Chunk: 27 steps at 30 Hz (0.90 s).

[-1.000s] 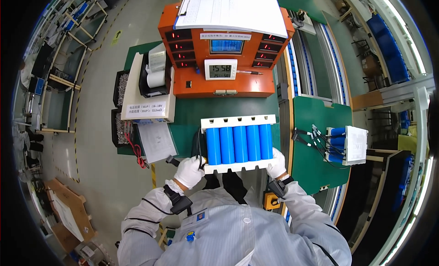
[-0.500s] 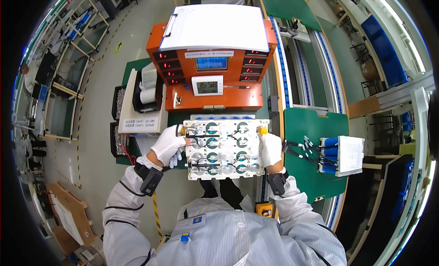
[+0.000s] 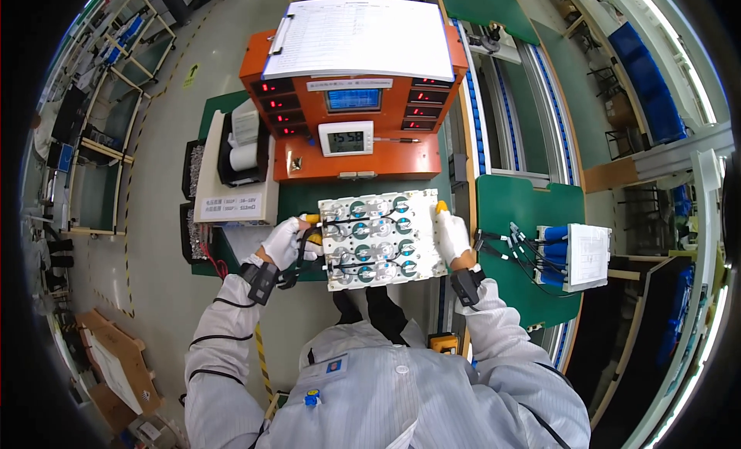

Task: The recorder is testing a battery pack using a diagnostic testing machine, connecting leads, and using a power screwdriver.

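A white battery module (image 3: pixel 423 237) with rows of round green-ringed openings and black wires across its top is between my hands, over the front edge of the green work surface. My left hand (image 3: pixel 282 243), in a white glove with yellow fingertips, is closed at the module's left edge. Black cables (image 3: pixel 289 277) loop down beside that hand; whether its fingers also pinch them is unclear. My right hand (image 3: pixel 454 237), gloved alike, is closed on the right edge, one yellow fingertip on top near the far corner. The fingers' undersides are hidden.
Beyond the module stands an orange tester (image 3: pixel 309 169) with red displays, a small clock (image 3: pixel 346 138) and a clipboard (image 3: pixel 359 44). A label printer (image 3: pixel 243 152) is at left. On the right green board (image 3: pixel 532 302) lies a blue-celled pack (image 3: pixel 588 257) with black leads.
Both hands have moved the module slightly away from me, and it looks smaller and a little tilted. The blue cells behind its far edge no longer show. More black cable shows by my left hand.
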{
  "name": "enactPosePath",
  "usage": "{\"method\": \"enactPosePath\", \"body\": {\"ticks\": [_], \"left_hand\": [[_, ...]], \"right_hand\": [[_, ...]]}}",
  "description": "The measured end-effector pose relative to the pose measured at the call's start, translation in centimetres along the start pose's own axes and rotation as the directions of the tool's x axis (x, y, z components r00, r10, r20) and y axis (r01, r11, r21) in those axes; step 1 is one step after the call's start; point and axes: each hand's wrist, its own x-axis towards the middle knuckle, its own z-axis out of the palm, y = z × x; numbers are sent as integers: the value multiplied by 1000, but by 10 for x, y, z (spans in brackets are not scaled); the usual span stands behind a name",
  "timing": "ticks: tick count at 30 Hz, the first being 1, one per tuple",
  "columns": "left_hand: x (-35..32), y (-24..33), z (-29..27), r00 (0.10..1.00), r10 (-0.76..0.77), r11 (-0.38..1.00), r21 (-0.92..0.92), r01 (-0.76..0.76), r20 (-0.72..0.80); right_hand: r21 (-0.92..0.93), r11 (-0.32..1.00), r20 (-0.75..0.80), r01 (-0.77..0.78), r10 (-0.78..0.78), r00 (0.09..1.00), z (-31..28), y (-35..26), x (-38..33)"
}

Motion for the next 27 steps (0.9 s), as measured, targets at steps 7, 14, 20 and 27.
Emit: {"method": "enactPosePath", "body": {"ticks": [7, 14, 20, 27], "left_hand": [[-41, -18, -106, 989, -37, 940, -332, 84, 145], [-42, -66, -194, 989, 82, 857, -515, -6, 125], [-70, -88, -234, 960, 256, 953, -139, -270, -109], [-67, -168, -336, 991, -135, 963, 235, 134, -10]], "right_hand": [[299, 953, -191, -59, 121, 974, -20, 2, -31], [269, 962, -316, -46, 133, 939, -16, 44, -98], [184, 981, -268, -59, 108, 958, 29, 67, -156], [-65, 998, 249, 23, -6, 969, 122, 80, -199]]}}
